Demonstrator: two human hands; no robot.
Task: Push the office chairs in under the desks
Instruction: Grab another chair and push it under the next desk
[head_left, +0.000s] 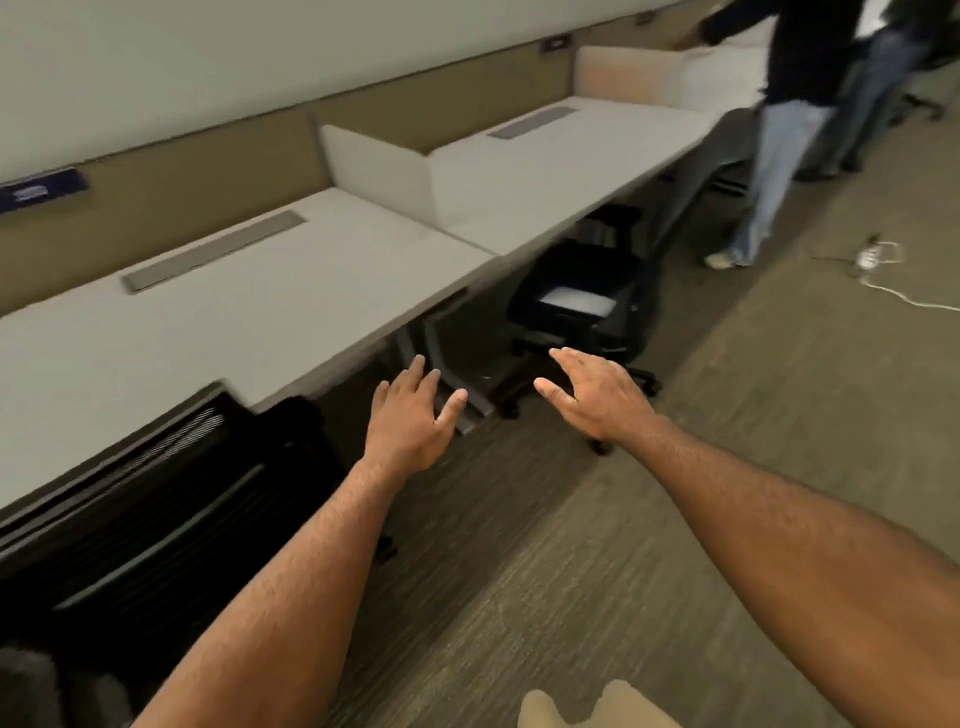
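A row of pale desks runs from lower left to upper right, split by white dividers. A black mesh-backed office chair stands at the near desk on the left, its back against the desk edge. A second black chair sits partly under the following desk, its seat and wheeled base showing. My left hand and my right hand are stretched out in the air between the two chairs, fingers spread, holding nothing and touching nothing.
A person in pale jeans stands by the far desks at the upper right. A white cable with a plug block lies on the carpet at the right. Grey desk legs stand just beyond my left hand.
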